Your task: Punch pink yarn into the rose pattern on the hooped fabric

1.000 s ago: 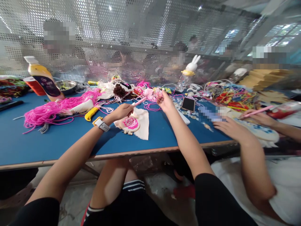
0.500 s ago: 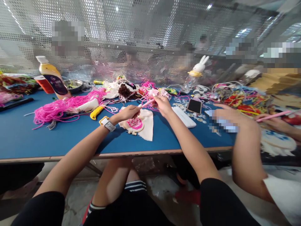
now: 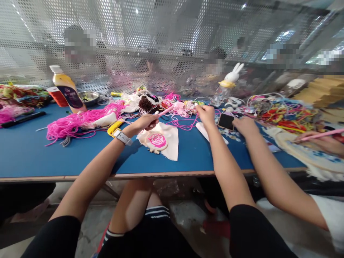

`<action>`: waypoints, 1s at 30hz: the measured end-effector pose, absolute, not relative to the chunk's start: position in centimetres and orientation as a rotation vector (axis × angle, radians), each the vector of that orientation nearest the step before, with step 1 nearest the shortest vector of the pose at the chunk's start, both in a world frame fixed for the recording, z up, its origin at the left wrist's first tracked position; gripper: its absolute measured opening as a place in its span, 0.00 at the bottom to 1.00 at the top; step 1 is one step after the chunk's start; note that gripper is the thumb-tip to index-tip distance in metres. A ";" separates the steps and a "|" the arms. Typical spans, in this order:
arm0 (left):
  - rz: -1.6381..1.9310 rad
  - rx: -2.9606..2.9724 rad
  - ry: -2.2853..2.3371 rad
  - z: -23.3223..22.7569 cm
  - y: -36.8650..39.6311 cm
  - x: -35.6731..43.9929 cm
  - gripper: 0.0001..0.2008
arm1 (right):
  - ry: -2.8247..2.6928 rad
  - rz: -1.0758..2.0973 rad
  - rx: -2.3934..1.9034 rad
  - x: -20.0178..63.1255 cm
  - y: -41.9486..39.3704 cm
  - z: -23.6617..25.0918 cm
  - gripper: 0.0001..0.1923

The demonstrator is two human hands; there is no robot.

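My left hand (image 3: 147,123) is closed around a pink pen-shaped punch needle (image 3: 165,111), its tip pointing up and right over the table. To the right, my right hand (image 3: 206,114) has its fingers pinched together, and a strand of pink yarn (image 3: 191,126) curves up to them. Exactly how the yarn sits between the fingertips is hard to see. Below the left hand, a small embroidery hoop (image 3: 148,146) lies on the table, holding white cloth (image 3: 172,143) with a round pink-and-white looped pattern (image 3: 157,140).
Pink yarn (image 3: 70,125), a yellow-handled tool (image 3: 115,127) and a bottle (image 3: 68,91) are at left. A white flat object (image 3: 206,133), dark phone (image 3: 226,122) and rabbit-topped bottle (image 3: 227,84) are at right. A co-worker's hand (image 3: 245,126) reaches near the phone.
My right hand has moved right, away from the punch needle's tip, while my left hand keeps holding it. The co-worker's arm has moved left toward the dark phone.
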State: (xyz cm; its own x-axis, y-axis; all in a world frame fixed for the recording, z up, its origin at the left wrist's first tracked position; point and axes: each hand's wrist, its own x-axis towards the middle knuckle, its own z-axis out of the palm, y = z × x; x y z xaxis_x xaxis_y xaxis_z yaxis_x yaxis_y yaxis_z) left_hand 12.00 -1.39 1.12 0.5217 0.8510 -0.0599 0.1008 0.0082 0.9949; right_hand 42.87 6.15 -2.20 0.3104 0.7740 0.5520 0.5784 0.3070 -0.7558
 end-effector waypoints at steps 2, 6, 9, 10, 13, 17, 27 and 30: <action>0.738 1.340 0.803 1.4 -1.5 12.1 0.23 | -1.319 0.112 -1.381 43.1 6.1 -2.0 0.10; 0.783 1.181 0.733 1.4 -1.8 12.9 0.24 | -1.278 -0.101 -1.320 40.3 4.7 -1.5 0.13; 0.743 1.150 0.706 0.8 -2.0 13.4 0.24 | -1.505 0.309 -1.166 36.5 2.9 -1.5 0.21; 0.704 1.169 0.704 0.5 -2.2 13.6 0.23 | -1.560 0.568 -1.087 35.3 2.3 -1.5 0.26; 0.529 1.285 0.708 0.0 -2.5 13.9 0.20 | -1.509 1.118 -0.913 32.9 0.8 -1.6 0.30; 0.507 1.351 0.731 0.2 -2.9 14.0 0.20 | -1.367 1.324 -0.882 32.7 0.1 -1.2 0.26; 0.516 1.374 0.729 0.3 -3.0 13.9 0.21 | -0.990 1.210 -0.973 34.8 1.6 -0.2 0.21; 0.508 1.370 0.709 0.4 -2.7 13.6 0.20 | -0.898 1.054 -1.041 36.4 2.5 -0.2 0.22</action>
State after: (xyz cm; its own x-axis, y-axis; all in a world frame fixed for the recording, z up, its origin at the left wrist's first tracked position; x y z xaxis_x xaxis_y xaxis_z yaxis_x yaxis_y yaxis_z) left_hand 13.62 -2.72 0.42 0.6959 0.7006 -0.1581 0.0755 0.1476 0.9862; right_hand 36.43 2.54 -0.24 0.2579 0.9622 0.0873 -0.2387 0.1510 -0.9593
